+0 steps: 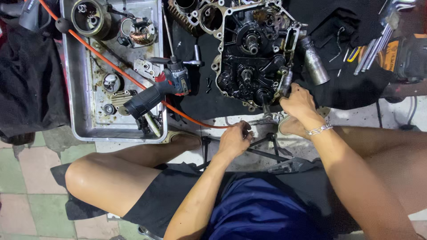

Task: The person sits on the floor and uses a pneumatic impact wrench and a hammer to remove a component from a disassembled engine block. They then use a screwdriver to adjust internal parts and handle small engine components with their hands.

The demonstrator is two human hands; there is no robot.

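Everything is placed here against the engine case [255,51], a black, oily block lying open on a dark cloth [200,95] on the floor. Far to its left stands a metal tray [71,89] holding small round parts, a coil of copper wire and other bits. A cordless drill [162,89] with a red and dark grey body lies across the tray's right edge, between tray and engine case. An orange hose [111,64] runs from the top left across the tray and curves down to a point just below the engine case. There the person's left hand [235,140] sits, below and slightly left of the case, its fingers curled together around the end of the hose or a small part beside it; which of the two cannot be told. The right hand [299,103] rests at the lower right corner of the engine case, its fingers closed on a small metal part at the case's edge, a silver bracelet [319,130] on the wrist. Right of the case lies a grey metal cylinder [313,62], and farther right a fan of hex keys [378,42].
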